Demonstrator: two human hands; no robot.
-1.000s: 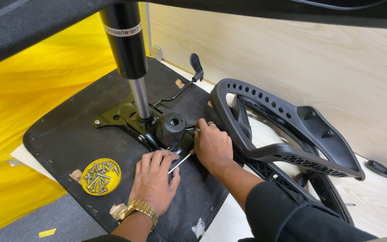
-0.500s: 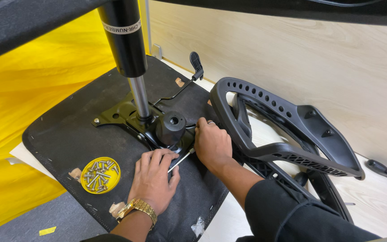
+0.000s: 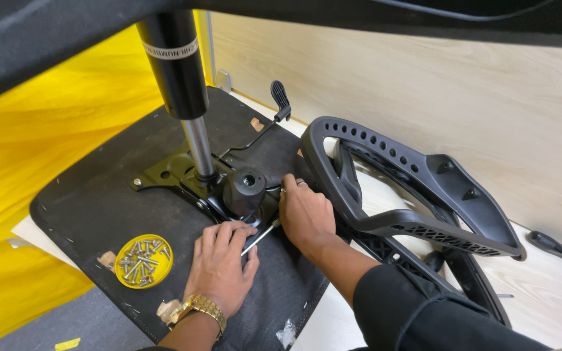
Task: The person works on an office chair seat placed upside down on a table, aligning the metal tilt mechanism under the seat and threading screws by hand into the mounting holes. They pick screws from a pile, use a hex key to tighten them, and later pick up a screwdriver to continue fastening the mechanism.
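A thin metal tool (image 3: 259,238), a slim silver rod, lies slantwise on the black underside of a chair seat (image 3: 99,201), just below the black metal mechanism (image 3: 229,185) bolted to the seat's middle. The left hand (image 3: 221,266) rests palm down on the seat, its fingers (image 3: 229,231) spread loosely, touching the lower end of the tool; whether they pinch it cannot be told. The right hand (image 3: 304,213) sits just to the right, its fingers (image 3: 289,183) curled against the mechanism near a round black knob (image 3: 246,185), with the tool's upper end passing under the palm; its grip is hidden. A gold watch (image 3: 196,307) circles the left wrist, and a black sleeve (image 3: 424,312) covers the right arm. A gas cylinder (image 3: 183,84) rises from the mechanism. A lever (image 3: 280,99) with a black paddle juts toward the far edge. A yellow dish (image 3: 143,260) of screws sits on the seat left of the left hand. A black plastic chair frame (image 3: 411,188) lies to the right on the pale wooden floor (image 3: 554,299). A dark-handled screwdriver (image 3: 553,246) lies well apart at far right. Yellow cloth (image 3: 40,130) covers the left.
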